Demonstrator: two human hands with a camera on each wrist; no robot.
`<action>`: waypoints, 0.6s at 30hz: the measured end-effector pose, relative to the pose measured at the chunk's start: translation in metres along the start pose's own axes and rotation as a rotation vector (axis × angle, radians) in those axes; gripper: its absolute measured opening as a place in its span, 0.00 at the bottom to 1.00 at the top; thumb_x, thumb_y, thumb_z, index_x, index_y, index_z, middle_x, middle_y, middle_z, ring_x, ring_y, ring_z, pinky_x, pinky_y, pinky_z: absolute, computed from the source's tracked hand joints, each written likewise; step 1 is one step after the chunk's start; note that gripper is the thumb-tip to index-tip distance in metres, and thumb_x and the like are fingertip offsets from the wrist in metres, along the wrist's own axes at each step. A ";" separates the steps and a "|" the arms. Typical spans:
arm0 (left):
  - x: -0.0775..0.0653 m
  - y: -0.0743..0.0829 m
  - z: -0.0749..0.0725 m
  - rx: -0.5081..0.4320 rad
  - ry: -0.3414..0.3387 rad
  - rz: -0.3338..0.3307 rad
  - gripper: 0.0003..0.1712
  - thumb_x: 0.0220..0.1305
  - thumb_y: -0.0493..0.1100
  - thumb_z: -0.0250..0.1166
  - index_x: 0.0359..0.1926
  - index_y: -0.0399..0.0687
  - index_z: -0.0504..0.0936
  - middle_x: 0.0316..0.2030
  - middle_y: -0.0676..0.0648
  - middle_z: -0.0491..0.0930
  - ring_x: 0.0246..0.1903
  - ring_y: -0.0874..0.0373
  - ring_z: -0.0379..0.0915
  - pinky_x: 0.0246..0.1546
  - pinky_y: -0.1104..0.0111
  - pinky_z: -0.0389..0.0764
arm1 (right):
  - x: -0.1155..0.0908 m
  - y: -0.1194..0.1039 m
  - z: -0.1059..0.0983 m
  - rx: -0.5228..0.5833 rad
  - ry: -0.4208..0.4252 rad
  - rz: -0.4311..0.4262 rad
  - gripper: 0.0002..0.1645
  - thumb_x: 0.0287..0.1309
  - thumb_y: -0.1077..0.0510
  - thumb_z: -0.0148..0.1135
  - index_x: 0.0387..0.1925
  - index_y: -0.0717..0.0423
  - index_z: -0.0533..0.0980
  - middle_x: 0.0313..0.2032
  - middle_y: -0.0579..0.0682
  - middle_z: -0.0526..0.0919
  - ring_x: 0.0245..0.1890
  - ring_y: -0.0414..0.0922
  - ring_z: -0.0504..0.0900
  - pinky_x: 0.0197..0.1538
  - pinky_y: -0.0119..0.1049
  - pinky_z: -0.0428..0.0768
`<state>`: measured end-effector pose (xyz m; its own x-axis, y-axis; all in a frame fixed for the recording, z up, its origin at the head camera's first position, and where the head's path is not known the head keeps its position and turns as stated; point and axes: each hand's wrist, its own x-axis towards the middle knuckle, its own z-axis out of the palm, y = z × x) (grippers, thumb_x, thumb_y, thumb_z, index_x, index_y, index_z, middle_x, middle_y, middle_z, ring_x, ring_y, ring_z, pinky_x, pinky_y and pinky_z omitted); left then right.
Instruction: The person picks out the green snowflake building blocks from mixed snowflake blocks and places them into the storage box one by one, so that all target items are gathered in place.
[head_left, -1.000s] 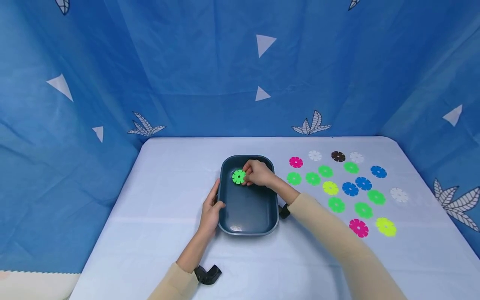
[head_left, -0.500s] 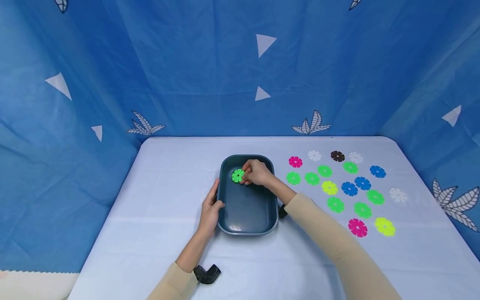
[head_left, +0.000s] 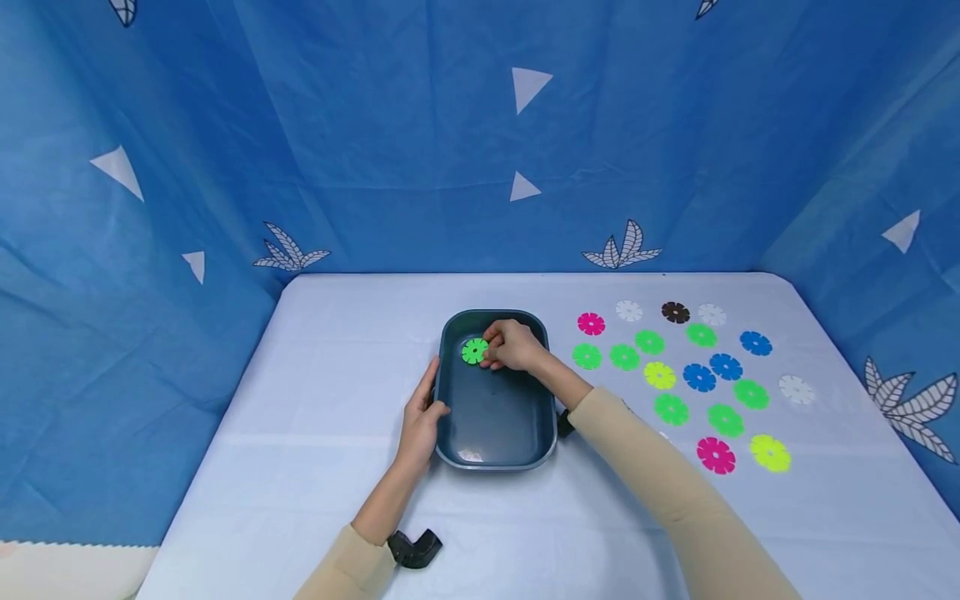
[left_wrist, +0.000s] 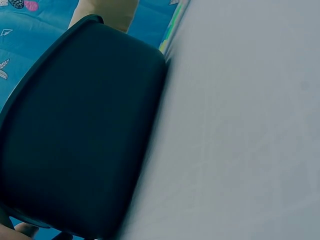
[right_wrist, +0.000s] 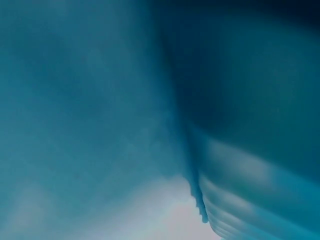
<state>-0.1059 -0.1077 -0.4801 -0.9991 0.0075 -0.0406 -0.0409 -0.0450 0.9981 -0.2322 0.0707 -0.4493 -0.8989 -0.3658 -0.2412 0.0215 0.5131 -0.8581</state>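
Observation:
A dark blue rectangular tray (head_left: 450,433) lies at the middle of the white table. My right hand (head_left: 513,346) reaches into its far end and pinches a green notched disc (head_left: 474,351) just above the tray floor. My left hand (head_left: 422,417) grips the tray's left rim, thumb over the edge. The left wrist view shows the tray's outer wall (left_wrist: 75,140) close up against the table. The right wrist view is a blur of blue tray surface.
Several notched discs lie spread on the table to the right of the tray: green (head_left: 625,357), blue (head_left: 699,377), yellow (head_left: 770,452), pink (head_left: 716,455), white (head_left: 796,388) and one dark (head_left: 675,312). Blue patterned cloth walls stand behind and at both sides. A black clip (head_left: 414,549) sits at my left wrist.
The right hand with the green disc has shifted very slightly left inside the tray. The left hand and the tray have stayed put.

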 end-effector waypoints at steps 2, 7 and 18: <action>0.000 -0.001 0.000 -0.003 -0.001 0.001 0.45 0.59 0.26 0.46 0.77 0.56 0.53 0.78 0.50 0.46 0.77 0.50 0.38 0.72 0.50 0.49 | 0.000 0.000 0.000 -0.015 0.007 -0.008 0.18 0.62 0.67 0.60 0.53 0.66 0.74 0.37 0.58 0.81 0.31 0.44 0.88 0.34 0.33 0.84; 0.000 -0.001 0.000 -0.006 0.009 -0.003 0.45 0.59 0.27 0.46 0.77 0.57 0.53 0.78 0.51 0.46 0.77 0.50 0.39 0.72 0.51 0.50 | -0.002 0.000 0.002 -0.075 0.027 -0.037 0.20 0.61 0.67 0.61 0.55 0.66 0.73 0.41 0.60 0.81 0.29 0.43 0.87 0.33 0.31 0.83; -0.001 0.000 0.003 -0.003 0.027 -0.014 0.44 0.59 0.27 0.46 0.76 0.58 0.55 0.77 0.52 0.48 0.76 0.50 0.43 0.70 0.51 0.53 | -0.017 -0.006 -0.009 -0.061 0.028 -0.213 0.24 0.62 0.62 0.63 0.59 0.66 0.72 0.51 0.64 0.78 0.38 0.50 0.86 0.38 0.37 0.84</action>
<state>-0.1053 -0.1047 -0.4796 -0.9983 -0.0192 -0.0557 -0.0547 -0.0480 0.9973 -0.2214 0.0806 -0.4356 -0.8920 -0.4499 -0.0437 -0.1964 0.4728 -0.8590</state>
